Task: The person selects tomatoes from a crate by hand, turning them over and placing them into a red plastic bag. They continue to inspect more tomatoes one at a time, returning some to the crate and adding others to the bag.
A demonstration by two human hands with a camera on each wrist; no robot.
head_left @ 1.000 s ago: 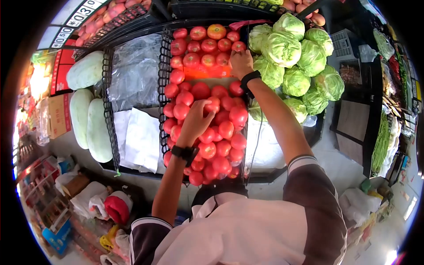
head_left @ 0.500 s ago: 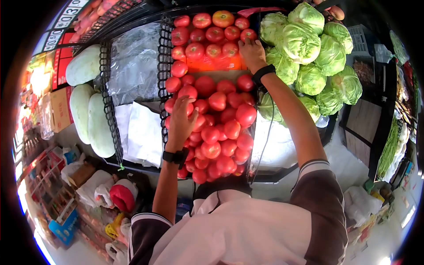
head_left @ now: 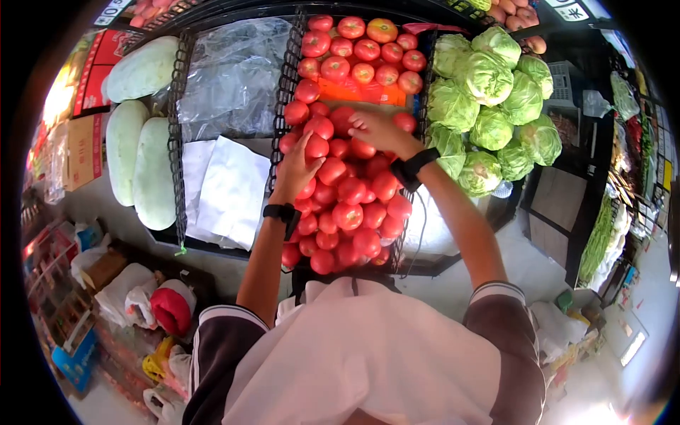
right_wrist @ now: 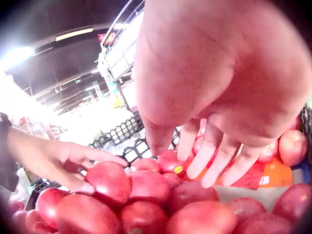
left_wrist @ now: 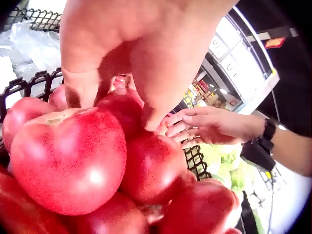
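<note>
Red tomatoes (head_left: 347, 215) form a loose pile in the middle compartment. Toward its left side my left hand (head_left: 294, 173) reaches in, thumb and fingers around a tomato (right_wrist: 108, 183) on the pile. The left wrist view shows them coming down on either side of it, with a large tomato (left_wrist: 68, 158) in front. My right hand (head_left: 382, 134) hovers over the pile's far part, nothing in its grasp. Its fingers (right_wrist: 209, 151) hang loosely apart in the right wrist view. Beyond it, tomatoes (head_left: 334, 69) sit in rows on an orange packet (head_left: 354, 91).
Green cabbages (head_left: 490, 127) are heaped to the right. Black mesh dividers (head_left: 285, 81) separate the compartments. Left of the tomatoes lie clear plastic bags (head_left: 230, 74) and white paper (head_left: 230, 191), then large pale-green gourds (head_left: 126, 152). A thin cord hangs by the right forearm.
The right hand has come back from the far rows to above the nearer pile; a tomato now shows at the row's right end. The left hand moved left to its tomato, then stayed.
</note>
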